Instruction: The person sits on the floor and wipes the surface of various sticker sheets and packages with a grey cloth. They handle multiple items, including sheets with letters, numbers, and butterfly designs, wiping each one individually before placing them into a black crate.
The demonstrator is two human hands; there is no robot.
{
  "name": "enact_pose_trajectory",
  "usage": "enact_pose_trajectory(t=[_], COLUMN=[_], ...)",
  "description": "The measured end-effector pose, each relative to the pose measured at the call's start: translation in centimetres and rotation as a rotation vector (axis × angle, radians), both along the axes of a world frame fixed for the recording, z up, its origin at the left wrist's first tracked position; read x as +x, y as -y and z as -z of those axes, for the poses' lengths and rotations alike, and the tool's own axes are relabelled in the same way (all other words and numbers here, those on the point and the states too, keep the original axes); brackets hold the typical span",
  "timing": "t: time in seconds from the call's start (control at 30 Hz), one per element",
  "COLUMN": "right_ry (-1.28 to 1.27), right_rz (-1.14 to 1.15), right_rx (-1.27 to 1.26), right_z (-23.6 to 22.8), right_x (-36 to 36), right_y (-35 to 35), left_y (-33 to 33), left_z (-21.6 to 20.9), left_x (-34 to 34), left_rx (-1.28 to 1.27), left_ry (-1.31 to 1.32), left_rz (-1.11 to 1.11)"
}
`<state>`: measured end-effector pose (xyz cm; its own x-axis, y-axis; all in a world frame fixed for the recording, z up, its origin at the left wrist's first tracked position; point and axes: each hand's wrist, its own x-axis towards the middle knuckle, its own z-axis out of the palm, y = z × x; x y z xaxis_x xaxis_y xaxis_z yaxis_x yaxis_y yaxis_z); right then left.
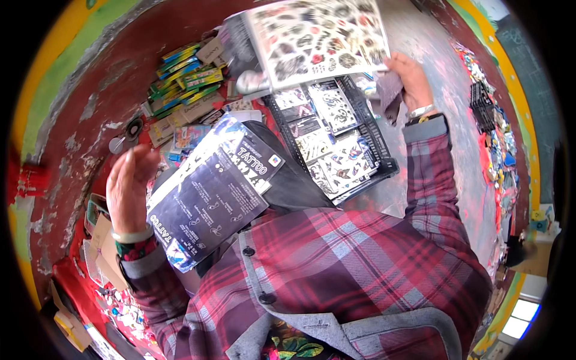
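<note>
My right hand [413, 84] grips the lower right corner of a large temporary tattoo sheet [321, 42], blurred and covered in small dark and red designs. A greyish-purple cloth [390, 96] hangs beside that hand's fingers; whether they also hold it I cannot tell. Below the sheet stands a black plastic basket [386, 169] with packs of tattoo sheets [342, 165] inside. Across my lap lies a stack of dark-backed tattoo packs [210, 195]. Just left of it my left hand [127, 186] is raised, fingers stretched out and partly blurred, with nothing in it.
Several yellow and green boxes [186, 78] are piled at the far left, near a brown carton [177, 120]. A cardboard box [105, 252] stands at my lower left. Many small colourful items [501, 162] line the right wall, with another black basket [482, 107] among them.
</note>
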<state>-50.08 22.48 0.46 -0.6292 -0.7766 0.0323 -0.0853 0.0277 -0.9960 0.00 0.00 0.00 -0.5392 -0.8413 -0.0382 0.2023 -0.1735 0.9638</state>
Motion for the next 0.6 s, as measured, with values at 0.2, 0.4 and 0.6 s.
enact_pose_trajectory(t=[0.2,0.4,0.6], right_ry=[0.188,0.18,-0.212], right_rz=[0.26,0.278,-0.07], right_rx=[0.126,0.451,1.032], right_z=[12.3,21.8,25.0], right_x=[-2.4,-5.4,-8.0], right_y=[-9.6,-18.4,-22.2], left_y=[-3.3,-5.6,-6.1], left_z=[4.1,5.1,5.7], left_x=[1.9,2.3,2.1], left_rx=[0.205,0.227,0.259], left_ry=[0.081,0.133,0.181], left_rz=[-0.103,-0.106,-0.105])
